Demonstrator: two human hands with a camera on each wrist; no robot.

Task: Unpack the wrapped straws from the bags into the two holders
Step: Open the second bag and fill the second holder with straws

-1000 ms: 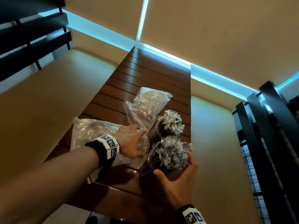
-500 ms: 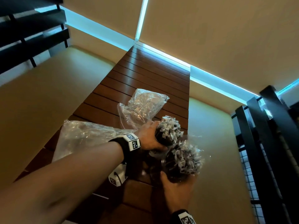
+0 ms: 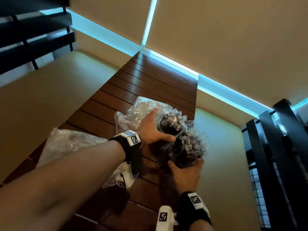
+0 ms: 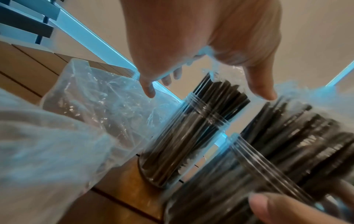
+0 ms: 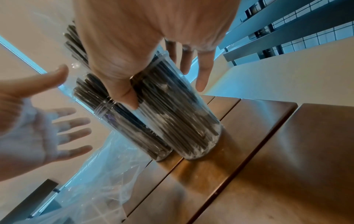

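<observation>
Two clear cylindrical holders stand side by side near the right edge of the slatted wooden table [image 3: 150, 84], both packed with dark wrapped straws. My right hand [image 3: 185, 171] grips the nearer holder [image 3: 185, 152] from the near side, its thumb [image 5: 124, 97] pressed on the wall. My left hand [image 3: 154, 129] is open with fingers spread beside the farther holder [image 3: 170, 124]; in the left wrist view it hovers over that holder [image 4: 184, 136]. One crumpled clear bag [image 3: 138, 112] lies behind the left hand, and another [image 3: 70, 147] lies under my left forearm.
Beige cushioned seats flank the table on the left [image 3: 50, 89] and right [image 3: 220, 147]. Dark railings stand at the far left [image 3: 33, 39] and along the right [image 3: 275, 155]. The far half of the table shows bare slats.
My left hand left the bag, took hold of the farther holder, then spread open beside it. My right hand closed round the nearer holder.
</observation>
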